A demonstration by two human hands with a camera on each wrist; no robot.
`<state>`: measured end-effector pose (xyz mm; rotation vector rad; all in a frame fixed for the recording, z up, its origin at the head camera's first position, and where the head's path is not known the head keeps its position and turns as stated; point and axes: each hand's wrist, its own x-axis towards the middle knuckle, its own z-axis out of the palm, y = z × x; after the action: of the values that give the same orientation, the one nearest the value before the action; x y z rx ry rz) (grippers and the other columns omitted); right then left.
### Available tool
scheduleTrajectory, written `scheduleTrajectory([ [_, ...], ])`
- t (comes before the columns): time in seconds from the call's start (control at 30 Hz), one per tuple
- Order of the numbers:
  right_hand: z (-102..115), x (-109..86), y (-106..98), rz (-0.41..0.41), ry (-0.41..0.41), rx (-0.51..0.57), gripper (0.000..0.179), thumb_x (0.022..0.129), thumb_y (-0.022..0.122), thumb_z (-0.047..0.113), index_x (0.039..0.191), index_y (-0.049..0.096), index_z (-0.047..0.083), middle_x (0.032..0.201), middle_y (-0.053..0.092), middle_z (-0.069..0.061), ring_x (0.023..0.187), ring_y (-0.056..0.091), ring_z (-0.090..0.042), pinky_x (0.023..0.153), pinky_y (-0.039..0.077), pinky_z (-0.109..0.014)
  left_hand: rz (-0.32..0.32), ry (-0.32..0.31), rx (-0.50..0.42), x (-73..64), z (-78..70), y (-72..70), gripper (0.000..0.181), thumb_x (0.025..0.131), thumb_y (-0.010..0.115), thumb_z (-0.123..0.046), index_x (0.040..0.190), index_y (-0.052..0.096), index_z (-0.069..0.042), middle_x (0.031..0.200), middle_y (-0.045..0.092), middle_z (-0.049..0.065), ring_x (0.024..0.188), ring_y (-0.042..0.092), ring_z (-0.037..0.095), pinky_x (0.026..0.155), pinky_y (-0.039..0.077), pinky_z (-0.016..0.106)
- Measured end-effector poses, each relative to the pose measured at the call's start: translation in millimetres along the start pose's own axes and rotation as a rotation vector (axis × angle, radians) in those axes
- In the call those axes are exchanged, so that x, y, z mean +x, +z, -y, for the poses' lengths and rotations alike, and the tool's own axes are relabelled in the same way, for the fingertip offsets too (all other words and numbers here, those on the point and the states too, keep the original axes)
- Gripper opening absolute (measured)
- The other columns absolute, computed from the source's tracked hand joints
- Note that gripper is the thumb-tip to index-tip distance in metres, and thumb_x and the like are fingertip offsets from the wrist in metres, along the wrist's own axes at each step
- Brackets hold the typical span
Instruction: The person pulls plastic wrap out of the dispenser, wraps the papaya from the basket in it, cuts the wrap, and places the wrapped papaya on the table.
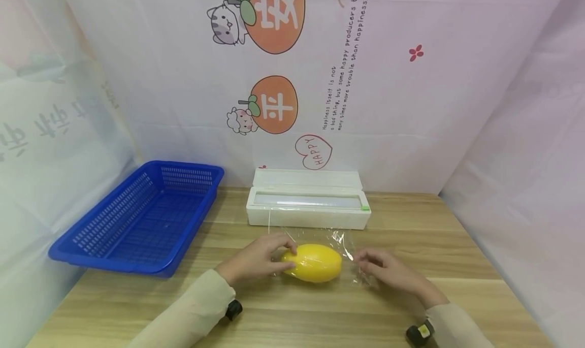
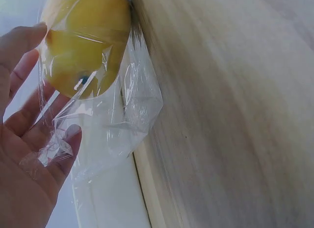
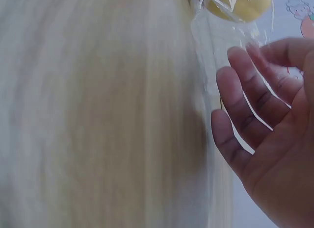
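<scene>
A yellow oval fruit point(image 1: 317, 263) lies on its side near the middle of the table, wrapped in clear cling film point(image 2: 140, 98) that bunches loosely past both ends. My left hand point(image 1: 259, 256) holds the fruit's left end through the film, thumb on the near side and fingers on the far side. In the left wrist view, crinkled film also lies across the lower fingers. Off the fruit's right end, my right hand point(image 1: 388, 271) pinches the loose film between thumb and index finger. Its other fingers are spread and slightly bent in the right wrist view.
Behind the fruit stands a white cling film box point(image 1: 308, 219) with its lid raised and a roll inside. A blue plastic basket point(image 1: 160, 259) sits at the left. The wooden table point(image 1: 457, 287) ends at a printed cloth point(image 1: 388, 109) at the back, with cloth at both sides.
</scene>
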<state>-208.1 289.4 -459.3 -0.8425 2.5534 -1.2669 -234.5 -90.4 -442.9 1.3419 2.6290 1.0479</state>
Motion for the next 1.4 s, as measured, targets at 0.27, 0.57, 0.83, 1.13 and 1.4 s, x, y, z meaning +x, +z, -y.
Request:
scheduleTrajectory([
  [0.27, 6, -7.6, -16, 0.006, 0.053, 0.172, 0.031, 0.106, 0.048, 0.014, 0.129, 0.056, -0.005, 0.127, 0.059, -0.025, 0.101, 0.063, -0.028, 0.087, 0.054, -0.034, 0.016, -0.059, -0.055, 0.1, 3.2, 0.5, 0.028, 0.093, 0.068, -0.047, 0.114, 0.06, -0.03, 0.125, 0.06, -0.015, 0.118, 0.056, 0.006, 0.104, 0.045, 0.033],
  [0.57, 37, 9.6, 0, -0.138, 0.017, -0.212, 0.053, 0.09, 0.073, 0.046, 0.132, 0.061, 0.014, 0.128, 0.063, 0.001, 0.115, 0.058, -0.023, 0.096, 0.049, -0.05, 0.021, -0.034, -0.059, 1.6, 6.4, -0.1, 0.027, 0.094, 0.067, -0.046, 0.114, 0.06, -0.029, 0.123, 0.061, -0.014, 0.116, 0.057, 0.007, 0.102, 0.047, 0.034],
  [0.83, 65, 37.1, 23, -0.081, -0.15, -0.433, 0.073, 0.083, 0.072, 0.061, 0.142, 0.054, 0.022, 0.141, 0.057, 0.0, 0.129, 0.051, -0.024, 0.105, 0.042, -0.052, 0.03, -0.076, -0.094, 1.5, 0.9, -3.9, 0.024, 0.094, 0.069, -0.04, 0.113, 0.06, -0.027, 0.122, 0.061, -0.013, 0.116, 0.058, 0.009, 0.1, 0.05, 0.037],
  [1.13, 52, 50.1, 24, 0.043, -0.027, -0.085, 0.045, 0.098, 0.064, 0.041, 0.137, 0.057, 0.021, 0.131, 0.061, 0.0, 0.111, 0.061, -0.021, 0.093, 0.053, -0.041, 0.066, -0.112, -0.125, 2.4, 0.2, -5.1, 0.044, 0.085, 0.082, -0.035, 0.121, 0.059, -0.024, 0.127, 0.06, -0.008, 0.114, 0.06, 0.011, 0.094, 0.052, 0.028],
  [1.4, 46, 57.9, 20, 0.139, -0.05, 0.004, 0.036, 0.102, 0.06, 0.03, 0.135, 0.059, 0.015, 0.122, 0.064, -0.004, 0.105, 0.063, -0.024, 0.089, 0.054, -0.035, 0.082, -0.121, -0.234, -0.8, 8.3, -3.6, 0.055, 0.078, 0.088, -0.032, 0.125, 0.06, -0.022, 0.124, 0.062, -0.007, 0.107, 0.064, 0.011, 0.087, 0.054, 0.023],
])
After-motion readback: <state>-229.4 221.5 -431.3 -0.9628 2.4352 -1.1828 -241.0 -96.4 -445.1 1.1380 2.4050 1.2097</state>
